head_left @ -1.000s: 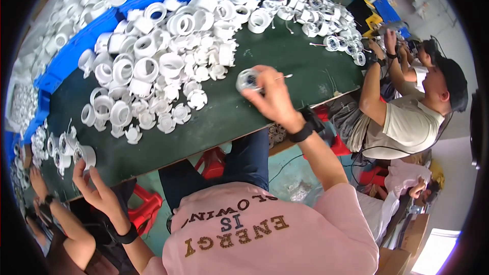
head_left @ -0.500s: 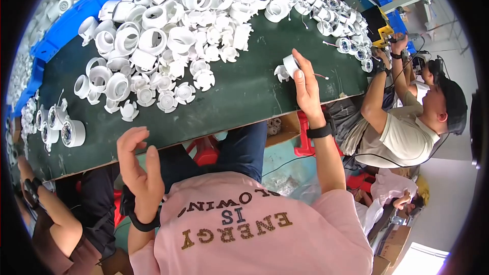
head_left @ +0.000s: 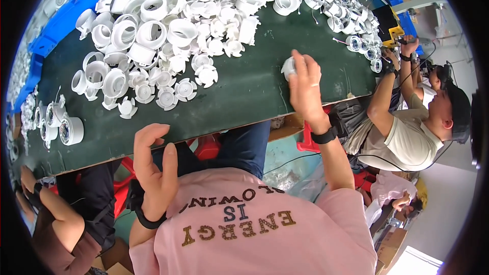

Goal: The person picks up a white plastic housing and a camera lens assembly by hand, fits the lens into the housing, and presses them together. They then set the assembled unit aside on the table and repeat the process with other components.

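My right hand is over the right middle part of the green table, back of the hand up. Its bent fingers close round a small white plastic part, which they mostly hide. My left hand is in the air at the table's front edge, fingers bent and thumb apart, holding nothing. Nearest to it on the table are white pronged discs and a heap of white plastic rings.
White lens units with wires are piled at the back right. Several round lens assemblies stand at the left. Blue bins line the back. Co-workers sit at both sides; one person's arm reaches the table at the right.
My right hand has turned its back upward over the white part; the ring and wire seen before are now hidden. My left hand has moved right and slightly nearer.
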`<state>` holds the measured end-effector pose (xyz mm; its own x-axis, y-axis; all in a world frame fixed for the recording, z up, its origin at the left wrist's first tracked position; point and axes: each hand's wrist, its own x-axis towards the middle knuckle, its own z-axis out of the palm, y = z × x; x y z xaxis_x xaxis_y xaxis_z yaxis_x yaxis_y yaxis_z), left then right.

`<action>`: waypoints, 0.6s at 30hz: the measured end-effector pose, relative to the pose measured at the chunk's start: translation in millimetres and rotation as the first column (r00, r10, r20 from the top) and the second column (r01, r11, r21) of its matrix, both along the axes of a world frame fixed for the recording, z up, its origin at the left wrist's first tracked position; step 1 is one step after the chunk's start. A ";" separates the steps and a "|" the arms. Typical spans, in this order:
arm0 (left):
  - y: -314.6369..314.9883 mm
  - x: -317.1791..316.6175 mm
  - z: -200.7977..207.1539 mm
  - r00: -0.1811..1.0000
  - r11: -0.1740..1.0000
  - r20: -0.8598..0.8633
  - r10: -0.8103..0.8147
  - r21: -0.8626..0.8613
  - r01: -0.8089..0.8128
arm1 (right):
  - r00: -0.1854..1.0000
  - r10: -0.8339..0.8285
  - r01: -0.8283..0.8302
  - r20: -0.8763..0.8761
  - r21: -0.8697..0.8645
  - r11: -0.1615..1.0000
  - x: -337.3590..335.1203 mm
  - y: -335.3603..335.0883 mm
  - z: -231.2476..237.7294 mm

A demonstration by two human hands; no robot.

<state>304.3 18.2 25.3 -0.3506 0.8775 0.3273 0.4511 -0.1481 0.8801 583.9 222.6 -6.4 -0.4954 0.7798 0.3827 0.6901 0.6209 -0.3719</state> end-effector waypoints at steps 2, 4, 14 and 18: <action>8.0 10.5 -0.7 0.998 0.997 0.042 -0.045 -0.053 0.048 | 0.973 -0.014 -0.022 0.230 0.153 0.988 -13.8 -4.9 6.4; 19.8 25.2 12.8 0.983 0.984 -0.050 -0.177 0.030 0.178 | 0.988 -0.021 -0.008 0.156 0.179 0.984 -14.1 -0.1 14.7; 69.3 52.5 13.2 0.967 0.972 0.099 -0.235 0.045 0.232 | 0.795 0.535 -0.606 -0.286 -0.324 0.727 -77.3 -56.6 100.0; 47.8 20.0 6.6 0.804 0.953 0.560 -0.199 -0.082 0.293 | 0.845 0.181 -0.466 -0.504 -0.525 0.712 -62.9 23.8 97.2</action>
